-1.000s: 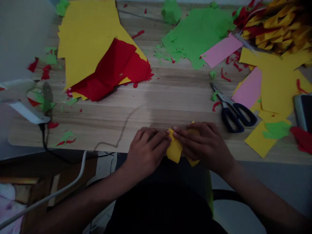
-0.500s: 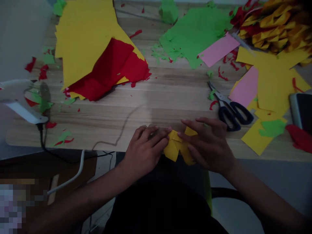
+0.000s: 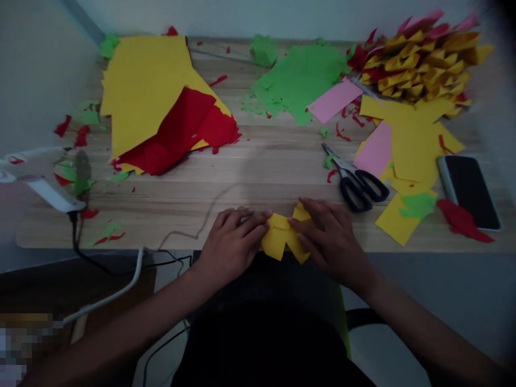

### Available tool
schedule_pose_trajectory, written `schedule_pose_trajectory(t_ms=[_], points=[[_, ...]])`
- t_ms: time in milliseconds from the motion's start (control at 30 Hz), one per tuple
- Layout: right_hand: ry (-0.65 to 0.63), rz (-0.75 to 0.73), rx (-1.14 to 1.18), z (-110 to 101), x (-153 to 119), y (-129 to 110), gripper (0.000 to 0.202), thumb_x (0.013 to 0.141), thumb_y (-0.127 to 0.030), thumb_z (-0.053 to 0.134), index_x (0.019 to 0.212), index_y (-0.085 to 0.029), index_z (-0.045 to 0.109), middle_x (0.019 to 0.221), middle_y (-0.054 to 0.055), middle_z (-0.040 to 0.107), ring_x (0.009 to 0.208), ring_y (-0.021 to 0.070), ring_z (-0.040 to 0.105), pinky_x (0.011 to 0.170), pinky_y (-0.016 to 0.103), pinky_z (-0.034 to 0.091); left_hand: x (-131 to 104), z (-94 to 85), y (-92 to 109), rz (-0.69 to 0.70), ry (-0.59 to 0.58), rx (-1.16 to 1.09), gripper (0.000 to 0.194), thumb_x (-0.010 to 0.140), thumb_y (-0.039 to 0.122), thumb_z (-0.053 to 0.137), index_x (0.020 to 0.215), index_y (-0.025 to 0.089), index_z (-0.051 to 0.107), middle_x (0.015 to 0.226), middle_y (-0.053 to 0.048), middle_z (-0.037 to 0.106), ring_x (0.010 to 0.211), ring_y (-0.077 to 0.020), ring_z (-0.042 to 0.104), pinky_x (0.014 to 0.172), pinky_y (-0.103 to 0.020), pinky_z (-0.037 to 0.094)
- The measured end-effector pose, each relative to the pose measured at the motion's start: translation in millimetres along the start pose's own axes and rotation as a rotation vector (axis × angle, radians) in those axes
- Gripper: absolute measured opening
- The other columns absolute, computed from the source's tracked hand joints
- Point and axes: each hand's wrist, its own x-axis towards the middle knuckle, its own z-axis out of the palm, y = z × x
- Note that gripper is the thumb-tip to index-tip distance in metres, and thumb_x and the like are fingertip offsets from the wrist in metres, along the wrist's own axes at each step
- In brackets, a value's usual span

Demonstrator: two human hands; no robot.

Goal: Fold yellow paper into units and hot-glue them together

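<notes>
**Yellow paper (image 3: 275, 244) held in both hands over the table (image 3: 169, 196) edge**

Your left hand (image 3: 231, 242) holds the paper's left side in a narrow grip; your right hand (image 3: 334, 244) holds its right side, fingers slightly spread. How hard either presses, you cannot tell from here. The lower points overhang the edge, so pressing there would probably bend them; a crease should come out sharper with the paper fully on the wood. Pin one side lightly and run a fingertip outward along the fold. No container shows: green scraps (image 3: 302, 80) and scissors (image 3: 347, 167) lie loose, right of the glue gun (image 3: 54, 193).
</notes>
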Motion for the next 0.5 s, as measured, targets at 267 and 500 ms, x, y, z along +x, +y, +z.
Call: schedule_pose_trajectory(t_ms=[267,500], points=[[0.166,0.219,0.555,-31,-4,-20,0.053,0.105,-0.03,0.018,0.159,-0.03,0.021,0.155,0.012,0.043,0.133,0.0273,0.053,0.097,0.051,0.053,-3,4.0,17,-0.073,0.069,0.086,0.035,0.094,0.034,0.058,0.125,0.019,0.065,0.122,-0.011,0.068,0.104,-0.0314,0.056,0.086,-0.046,0.045],[-0.064,0.181,0.778,-39,24,-35,0.06,0.107,-0.03,0.015,0.159,-0.026,-0.014,0.164,0.014,0.028,0.139,0.0233,0.049,0.094,0.046,0.056,-7,9.3,23,-0.134,0.094,0.069,0.038,0.093,0.035,0.058,0.127,0.018,0.063,0.127,-0.014,0.064,0.11,-0.0323,0.055,0.091,-0.049,0.044]])
